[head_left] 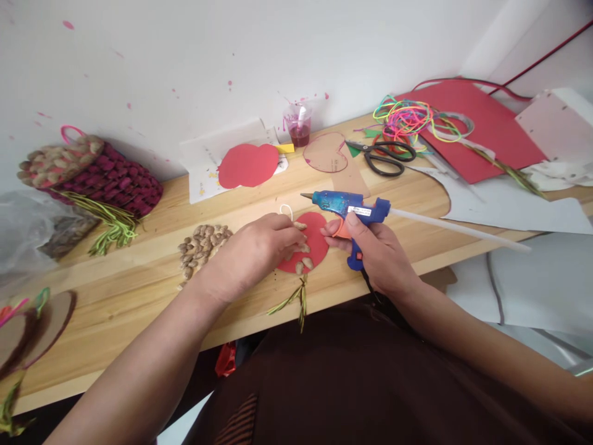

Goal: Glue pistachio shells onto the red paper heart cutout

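My right hand (376, 254) grips a blue hot glue gun (348, 209) with a long white glue stick trailing right; its nozzle points left above a red paper heart (316, 238). My left hand (254, 250) rests on the left half of that heart, fingertips pressing a pale shell piece (302, 227) onto it. A few more shell pieces (303, 264) sit stuck along the heart's lower edge. A green raffia tassel (299, 298) hangs from the heart's tip over the table edge.
A pile of loose shells (202, 245) lies left of my left hand. A shell-covered purple heart (88, 173) sits far left. Behind are a red paper shape (248, 165), a cardboard heart (327, 152), black scissors (386, 157), neon cords (407, 117), a paint cup (299, 127).
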{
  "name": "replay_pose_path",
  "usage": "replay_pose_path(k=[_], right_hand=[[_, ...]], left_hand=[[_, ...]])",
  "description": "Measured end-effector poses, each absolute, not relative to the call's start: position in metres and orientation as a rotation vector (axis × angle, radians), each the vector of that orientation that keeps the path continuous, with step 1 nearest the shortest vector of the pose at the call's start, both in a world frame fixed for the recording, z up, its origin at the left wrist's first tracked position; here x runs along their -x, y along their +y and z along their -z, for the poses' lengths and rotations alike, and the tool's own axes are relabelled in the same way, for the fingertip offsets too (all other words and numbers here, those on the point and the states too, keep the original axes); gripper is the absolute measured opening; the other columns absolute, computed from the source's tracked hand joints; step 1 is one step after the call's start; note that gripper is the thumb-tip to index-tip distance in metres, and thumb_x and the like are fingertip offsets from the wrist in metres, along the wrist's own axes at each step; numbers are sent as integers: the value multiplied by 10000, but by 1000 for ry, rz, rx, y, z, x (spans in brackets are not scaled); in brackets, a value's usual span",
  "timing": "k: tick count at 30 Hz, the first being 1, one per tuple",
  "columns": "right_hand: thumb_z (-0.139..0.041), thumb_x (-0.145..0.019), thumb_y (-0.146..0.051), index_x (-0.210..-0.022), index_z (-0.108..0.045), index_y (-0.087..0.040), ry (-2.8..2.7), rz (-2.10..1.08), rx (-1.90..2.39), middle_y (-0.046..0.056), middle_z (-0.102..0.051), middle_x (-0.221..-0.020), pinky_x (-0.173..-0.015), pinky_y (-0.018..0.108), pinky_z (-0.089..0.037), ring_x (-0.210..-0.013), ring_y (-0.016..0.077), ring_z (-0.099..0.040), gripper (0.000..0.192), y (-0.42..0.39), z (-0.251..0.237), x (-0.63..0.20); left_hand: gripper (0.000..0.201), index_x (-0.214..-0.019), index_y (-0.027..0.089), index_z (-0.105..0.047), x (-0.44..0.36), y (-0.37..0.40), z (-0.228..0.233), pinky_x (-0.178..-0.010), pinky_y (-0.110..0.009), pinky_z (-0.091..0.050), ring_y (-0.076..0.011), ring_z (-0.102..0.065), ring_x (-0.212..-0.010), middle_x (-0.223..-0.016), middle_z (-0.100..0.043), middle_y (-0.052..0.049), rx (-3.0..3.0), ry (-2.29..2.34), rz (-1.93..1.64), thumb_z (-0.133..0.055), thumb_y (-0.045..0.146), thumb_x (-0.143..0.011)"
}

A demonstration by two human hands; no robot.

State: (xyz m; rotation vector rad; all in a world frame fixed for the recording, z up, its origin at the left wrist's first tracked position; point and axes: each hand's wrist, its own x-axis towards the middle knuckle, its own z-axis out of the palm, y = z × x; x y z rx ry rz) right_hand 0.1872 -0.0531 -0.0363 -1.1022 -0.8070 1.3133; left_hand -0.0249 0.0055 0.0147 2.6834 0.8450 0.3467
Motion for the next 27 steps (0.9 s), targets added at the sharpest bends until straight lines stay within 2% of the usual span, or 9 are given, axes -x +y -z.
replay_pose_path(k=[9,14,19,27], right_hand=[[-674,-899,-535,-886,-747,-212,-838,-1305,1095,39,-728,-915,-834,321,-638,-930,189,-724,331,-53,36,-187],[-676,-896,-535,-899,-749,-211,-830,-1313,1099,38,-730,-922,-854,329,-634,-930,190,-727,332,-53,37,-188],[-669,-896,-544,-884,-745,-213,-848,-1307,1110,44,-742,-936,-866,335,-631,-957,199,-726,340,-53,37,-188],[-660,-898,-554,-861,-750,-221,-876,-1294,1131,37,-733,-928,-869,332,-631,-950,192,-718,347,-53,36,-188]], left_hand=[[149,-1032,208,-748,27,-15,1,-864,-337,-566,-189,-689,-960,-1038,-716,-66,-2496,1088,-678,-635,169,-941],[172,-1003,208,-760,22,-15,6,-888,-330,-574,-169,-697,-942,-1027,-716,-55,-2373,1164,-721,-639,117,-920],[163,-999,224,-769,16,-19,9,-932,-366,-567,-194,-694,-1011,-1037,-717,-53,-2286,1211,-733,-665,139,-907],[115,-936,243,-774,11,-20,19,-896,-376,-570,-193,-683,-967,-983,-687,-41,-2331,1251,-767,-687,174,-904]])
